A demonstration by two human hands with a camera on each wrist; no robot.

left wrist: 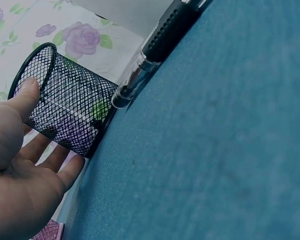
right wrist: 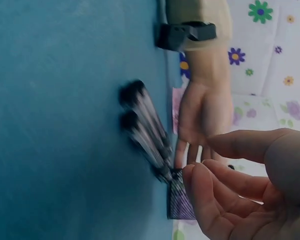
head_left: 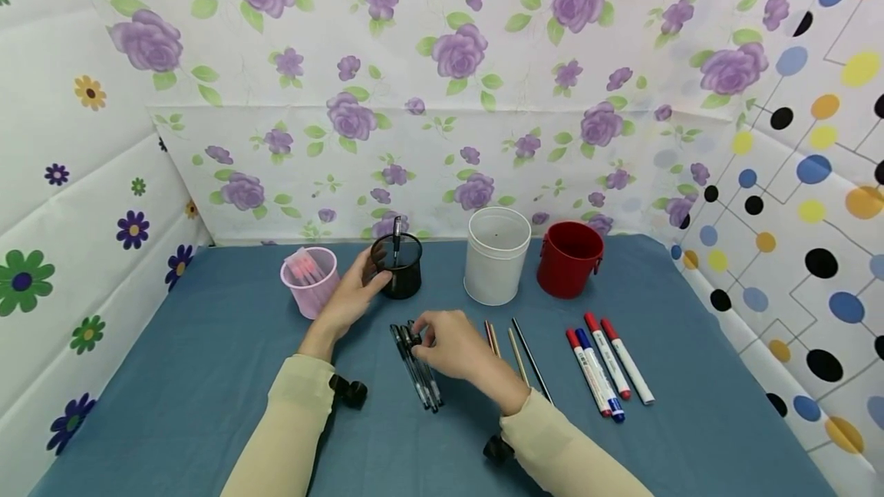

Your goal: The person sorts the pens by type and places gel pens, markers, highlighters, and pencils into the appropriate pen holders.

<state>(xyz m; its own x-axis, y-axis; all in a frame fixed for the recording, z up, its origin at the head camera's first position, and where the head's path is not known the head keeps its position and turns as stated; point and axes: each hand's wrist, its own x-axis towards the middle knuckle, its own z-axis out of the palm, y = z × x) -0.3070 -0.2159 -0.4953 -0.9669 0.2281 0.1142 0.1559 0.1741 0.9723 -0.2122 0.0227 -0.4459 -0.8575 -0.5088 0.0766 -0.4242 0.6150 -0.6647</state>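
My left hand [head_left: 347, 296] holds a black mesh pen cup [head_left: 406, 282], which stands upright with one pen [head_left: 397, 230] in it. In the left wrist view the thumb lies at the rim of the mesh cup [left wrist: 72, 102] and the fingers run along its side. Several black-and-clear gel pens [head_left: 414, 376] lie side by side on the cloth. Just over their upper ends is my right hand [head_left: 450, 342], its fingers bent. The right wrist view shows the right hand [right wrist: 245, 175] with a gap between thumb and fingertips and nothing in it; the pens there look blurred.
A pink cup [head_left: 314, 297] with pink-and-white items stands left of the mesh cup. Rightward are a white cup [head_left: 493, 274] and a red cup [head_left: 566, 271]. Thin pencil-like sticks [head_left: 528, 355] and several red and blue markers [head_left: 611, 359] lie on the blue cloth [head_left: 186, 382].
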